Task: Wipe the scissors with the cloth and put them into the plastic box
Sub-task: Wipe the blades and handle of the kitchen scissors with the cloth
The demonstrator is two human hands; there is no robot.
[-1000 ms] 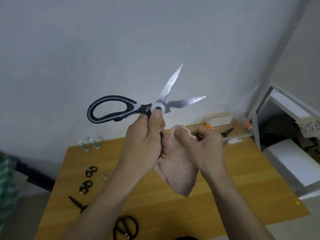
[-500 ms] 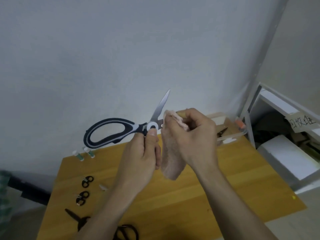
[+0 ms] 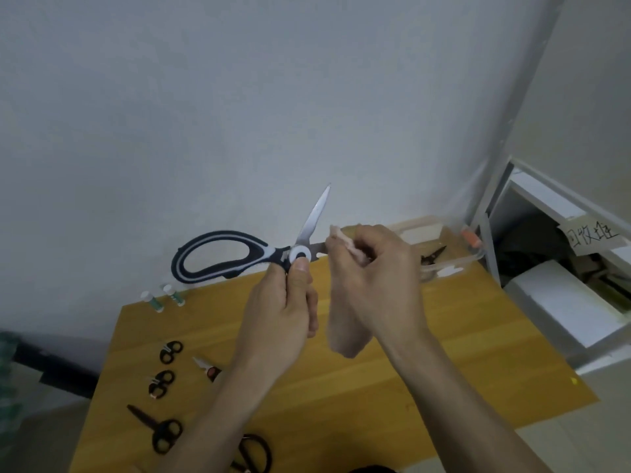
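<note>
Large kitchen scissors (image 3: 225, 256) with black-and-white handles are held up above the table, blades spread apart. My left hand (image 3: 283, 312) grips them at the pivot, thumb pressed just below the white pivot disc. My right hand (image 3: 375, 278) holds a pale pink cloth (image 3: 345, 332) wrapped round the lower blade, which is mostly hidden; the upper blade points up and right. The clear plastic box (image 3: 454, 264) stands at the table's far right corner with a small dark pair of scissors inside.
The wooden table (image 3: 444, 353) carries several small black scissors (image 3: 164, 435) along its left side and two small white-capped tubes (image 3: 155, 300) at the far left. A white shelf unit (image 3: 563, 268) stands at the right. A pale wall rises behind.
My right hand brought the cloth up from below the scissors onto the lower blade and closed round it. The scissors sank lower in view.
</note>
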